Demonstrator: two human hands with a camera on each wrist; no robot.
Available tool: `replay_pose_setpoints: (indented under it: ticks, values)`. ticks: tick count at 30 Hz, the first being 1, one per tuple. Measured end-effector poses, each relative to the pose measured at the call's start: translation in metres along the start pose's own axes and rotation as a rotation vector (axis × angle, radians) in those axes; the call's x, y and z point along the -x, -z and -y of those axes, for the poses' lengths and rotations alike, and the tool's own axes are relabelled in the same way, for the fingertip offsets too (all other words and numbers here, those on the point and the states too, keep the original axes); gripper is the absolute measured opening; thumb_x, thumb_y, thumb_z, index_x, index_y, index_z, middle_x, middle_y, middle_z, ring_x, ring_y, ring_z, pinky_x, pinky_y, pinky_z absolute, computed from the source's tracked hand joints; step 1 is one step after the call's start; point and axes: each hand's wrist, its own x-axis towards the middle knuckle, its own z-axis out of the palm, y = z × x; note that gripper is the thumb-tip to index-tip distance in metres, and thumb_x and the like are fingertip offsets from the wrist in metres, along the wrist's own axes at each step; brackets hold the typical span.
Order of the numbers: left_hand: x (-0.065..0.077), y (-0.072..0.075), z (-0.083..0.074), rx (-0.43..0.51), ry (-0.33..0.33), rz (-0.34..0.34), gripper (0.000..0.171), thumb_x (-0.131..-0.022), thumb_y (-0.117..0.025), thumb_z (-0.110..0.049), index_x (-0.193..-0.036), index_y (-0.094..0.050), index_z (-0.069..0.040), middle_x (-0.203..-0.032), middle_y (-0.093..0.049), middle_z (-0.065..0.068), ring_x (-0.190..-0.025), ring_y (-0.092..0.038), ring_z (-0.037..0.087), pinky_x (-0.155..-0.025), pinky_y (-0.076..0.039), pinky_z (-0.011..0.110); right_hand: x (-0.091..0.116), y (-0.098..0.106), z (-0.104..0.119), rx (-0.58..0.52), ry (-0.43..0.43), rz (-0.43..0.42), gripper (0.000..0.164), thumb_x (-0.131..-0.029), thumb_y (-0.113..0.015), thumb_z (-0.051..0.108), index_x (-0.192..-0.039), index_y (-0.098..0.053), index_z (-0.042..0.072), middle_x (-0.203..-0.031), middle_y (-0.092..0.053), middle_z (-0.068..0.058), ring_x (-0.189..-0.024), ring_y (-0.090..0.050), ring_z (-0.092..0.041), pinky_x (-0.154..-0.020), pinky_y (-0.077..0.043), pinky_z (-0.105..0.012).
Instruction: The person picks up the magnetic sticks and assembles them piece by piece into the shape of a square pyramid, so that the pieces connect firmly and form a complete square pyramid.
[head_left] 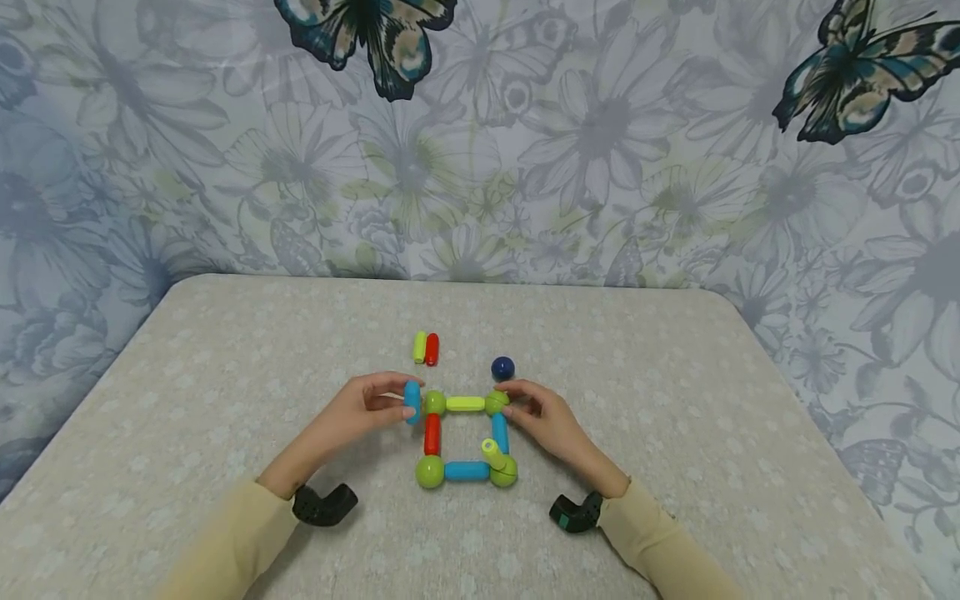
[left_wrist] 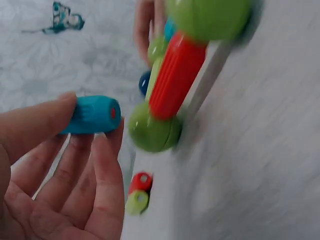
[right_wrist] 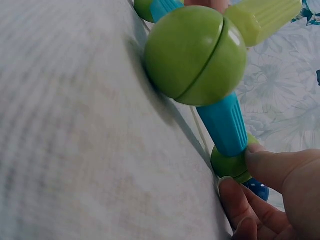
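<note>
My left hand [head_left: 372, 404] pinches a blue magnetic rod [head_left: 412, 402] between thumb and fingers, just left of the far-left green ball [head_left: 435, 403]. In the left wrist view, the rod [left_wrist: 95, 115] is off the table, a red dot on its end. A square of rods and green balls lies on the table: a red rod [head_left: 432, 435] left, a yellow-green rod [head_left: 466, 403] far, blue rods right and near. Thumb and fingers of my right hand [head_left: 551, 423] grip the far-right green ball [right_wrist: 232, 166]. Another yellow-green rod [head_left: 492, 453] stands tilted on the near-right ball [head_left: 504, 472].
Beyond the square lie a loose yellow-green rod [head_left: 419, 347] and a loose red rod [head_left: 432, 349], side by side. A dark blue ball [head_left: 502, 368] sits just behind the far-right corner. The patterned tablecloth [head_left: 637, 358] reaches back to a floral wall.
</note>
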Motion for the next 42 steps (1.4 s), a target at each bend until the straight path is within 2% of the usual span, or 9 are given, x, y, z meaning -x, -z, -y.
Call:
replay_pose_setpoints:
  ticks: [2, 6, 13, 26, 30, 34, 37, 39, 42]
  values:
    - [0.008, -0.008, -0.001, 0.042, -0.011, 0.045, 0.044, -0.089, -0.066, -0.012, -0.127, -0.052, 0.005, -0.121, -0.056, 0.021, -0.101, -0.059, 0.027, -0.082, -0.049, 0.033, 0.001, 0.003, 0.013, 0.003, -0.012, 0.003, 0.030, -0.089, -0.061, -0.001, -0.119, -0.059, -0.003, -0.109, -0.060, -0.018, -0.074, -0.054, -0.026, -0.063, -0.044, -0.027]
    - [0.016, -0.019, 0.000, 0.098, -0.059, 0.101, 0.042, -0.087, -0.067, -0.009, -0.124, -0.053, 0.007, -0.114, -0.059, 0.021, -0.098, -0.061, 0.025, -0.081, -0.050, 0.033, 0.001, 0.003, 0.015, 0.001, -0.015, 0.001, 0.030, -0.089, -0.061, -0.001, -0.119, -0.059, -0.003, -0.109, -0.060, -0.018, -0.073, -0.054, -0.025, -0.062, -0.043, -0.026]
    - [0.017, -0.032, 0.009, 0.086, -0.154, 0.184, 0.036, -0.087, -0.066, -0.004, -0.119, -0.055, 0.009, -0.109, -0.061, 0.023, -0.097, -0.060, 0.021, -0.081, -0.049, 0.032, -0.001, 0.003, 0.016, -0.002, -0.006, 0.006, 0.030, -0.089, -0.061, -0.001, -0.119, -0.059, -0.003, -0.110, -0.060, -0.019, -0.073, -0.054, -0.026, -0.062, -0.044, -0.028]
    - [0.018, -0.039, 0.006, -0.042, -0.165, 0.120, 0.035, -0.086, -0.069, -0.009, -0.117, -0.059, 0.003, -0.104, -0.066, 0.009, -0.094, -0.062, 0.019, -0.078, -0.051, 0.032, -0.003, 0.005, 0.015, -0.009, 0.001, 0.004, 0.030, -0.089, -0.061, -0.001, -0.119, -0.059, -0.004, -0.109, -0.060, -0.019, -0.073, -0.054, -0.026, -0.063, -0.045, -0.030]
    - [0.017, -0.035, 0.006, -0.066, -0.172, 0.109, 0.038, -0.088, -0.067, -0.012, -0.121, -0.058, 0.003, -0.108, -0.065, 0.008, -0.096, -0.061, 0.019, -0.077, -0.051, 0.033, -0.002, 0.008, 0.007, -0.039, -0.014, 0.028, 0.036, -0.090, -0.060, 0.000, -0.125, -0.054, -0.004, -0.111, -0.059, -0.021, -0.076, -0.057, -0.029, -0.066, -0.047, -0.031]
    - [0.012, -0.019, 0.008, -0.080, -0.176, 0.026, 0.036, -0.092, -0.061, -0.011, -0.124, -0.055, 0.004, -0.116, -0.061, 0.014, -0.102, -0.059, 0.025, -0.078, -0.050, 0.033, 0.006, 0.013, -0.008, -0.051, -0.040, 0.048, 0.044, -0.092, -0.059, 0.002, -0.134, -0.046, -0.001, -0.110, -0.059, -0.021, -0.077, -0.061, -0.027, -0.066, -0.048, -0.029]
    - [0.004, -0.007, 0.011, -0.104, -0.151, -0.019, 0.037, -0.093, -0.060, -0.008, -0.127, -0.052, 0.003, -0.125, -0.055, 0.018, -0.111, -0.054, 0.030, -0.085, -0.048, 0.036, 0.018, 0.015, -0.014, -0.043, -0.038, 0.085, 0.042, -0.093, -0.058, 0.007, -0.134, -0.048, 0.004, -0.108, -0.060, -0.015, -0.072, -0.060, -0.021, -0.062, -0.047, -0.027]
    - [-0.004, -0.003, 0.014, -0.119, -0.133, 0.002, 0.042, -0.092, -0.060, -0.008, -0.131, -0.049, 0.002, -0.131, -0.050, 0.017, -0.116, -0.049, 0.032, -0.090, -0.045, 0.040, 0.027, 0.014, -0.013, -0.048, -0.008, 0.142, 0.038, -0.094, -0.058, 0.011, -0.131, -0.052, 0.006, -0.107, -0.060, -0.011, -0.073, -0.059, -0.018, -0.063, -0.048, -0.027]
    - [-0.018, -0.002, 0.018, -0.139, -0.136, 0.079, 0.047, -0.092, -0.061, -0.008, -0.135, -0.045, 0.002, -0.136, -0.045, 0.018, -0.120, -0.045, 0.034, -0.094, -0.040, 0.044, 0.039, 0.011, -0.007, -0.051, 0.072, 0.253, 0.035, -0.093, -0.060, 0.017, -0.126, -0.056, 0.006, -0.106, -0.059, -0.005, -0.077, -0.055, -0.016, -0.065, -0.047, -0.027]
